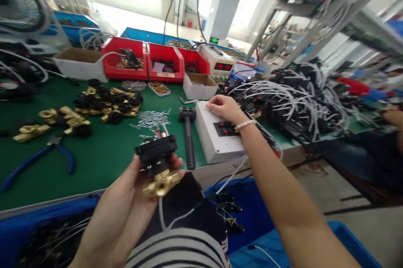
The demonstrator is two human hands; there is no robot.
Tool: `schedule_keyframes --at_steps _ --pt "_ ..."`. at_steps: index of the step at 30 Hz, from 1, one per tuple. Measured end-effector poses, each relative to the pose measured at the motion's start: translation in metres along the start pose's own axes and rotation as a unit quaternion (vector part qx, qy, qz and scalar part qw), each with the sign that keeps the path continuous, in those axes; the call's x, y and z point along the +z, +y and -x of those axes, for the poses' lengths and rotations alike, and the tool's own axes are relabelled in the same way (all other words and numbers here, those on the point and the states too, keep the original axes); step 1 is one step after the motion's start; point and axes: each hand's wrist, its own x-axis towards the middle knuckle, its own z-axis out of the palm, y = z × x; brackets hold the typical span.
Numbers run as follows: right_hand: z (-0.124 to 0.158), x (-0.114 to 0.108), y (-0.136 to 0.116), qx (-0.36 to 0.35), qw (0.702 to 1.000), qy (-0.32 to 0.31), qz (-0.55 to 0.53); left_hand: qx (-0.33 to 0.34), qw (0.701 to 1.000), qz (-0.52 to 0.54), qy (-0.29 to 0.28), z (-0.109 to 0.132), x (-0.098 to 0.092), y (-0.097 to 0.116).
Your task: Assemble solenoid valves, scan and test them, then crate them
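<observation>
My left hand is closed around a motorized brass valve, its black actuator housing upward and its brass ports toward me. A grey cable runs from it across my lap. My right hand, with a beaded bracelet at the wrist, lies on the far end of a white control box. Its fingers are bent together at the box's top; what they pinch or press is hidden. Left of the box lies a black mallet. Thin metal pins are heaped beyond the held valve.
Blue-handled pliers and brass valve bodies lie on the green bench at left. Red bins and a power supply stand behind. Cabled black units crowd the right. Blue crates sit below the edge.
</observation>
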Motion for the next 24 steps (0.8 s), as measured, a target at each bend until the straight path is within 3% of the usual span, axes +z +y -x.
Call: schedule_keyframes --at_steps 3,6,9,12,19,24 --pt "-0.001 0.000 0.000 0.007 1.000 0.000 -0.004 0.000 1.000 -0.005 0.000 0.001 0.010 0.000" --pt "0.001 -0.001 -0.002 0.017 1.000 0.003 0.006 -0.066 0.995 0.067 -0.013 -0.002 0.011 0.001" --pt "0.001 -0.002 -0.004 0.028 0.999 0.004 0.016 -0.124 0.971 0.172 -0.111 -0.004 0.005 0.001" --pt "0.001 -0.001 -0.005 0.033 0.999 0.008 0.018 -0.108 0.951 0.210 -0.198 -0.005 0.002 -0.001" --pt "-0.001 0.001 0.000 0.021 1.000 0.004 -0.009 -0.097 0.952 0.207 -0.205 -0.004 0.008 -0.003" --pt "0.008 -0.004 -0.014 0.020 1.000 -0.022 0.011 -0.093 0.951 0.193 -0.221 -0.011 -0.008 -0.004"
